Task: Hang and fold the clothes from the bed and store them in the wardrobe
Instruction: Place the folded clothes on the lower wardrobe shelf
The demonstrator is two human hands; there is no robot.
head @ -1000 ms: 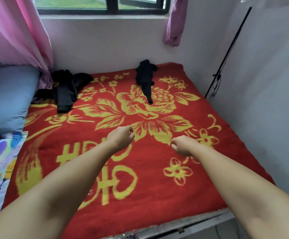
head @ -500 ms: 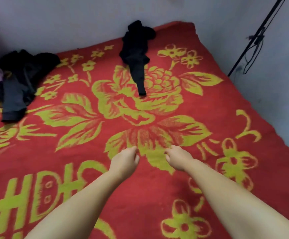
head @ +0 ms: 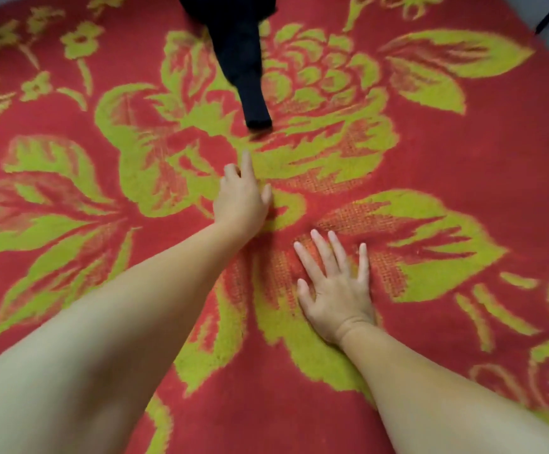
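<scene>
Barely begun, by my reading: the black garment (head: 243,57) lies unfolded at 12 o'clock on the bed (head: 463,165), the left hand (head: 242,194) reaching toward it, fingers extended and empty, while the right hand (head: 335,290) presses flat, fingers spread, on the cover.

Garment (head: 243,60) lies on blanket (head: 463,165), beyond hands.

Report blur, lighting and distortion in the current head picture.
Head view: the left hand and the black garment are motion-blurred; the right hand, flat on the red blanket, is sharper; the light is soft and even, without glare; wide-angle stretch enlarges the forearms at the bottom.
</scene>
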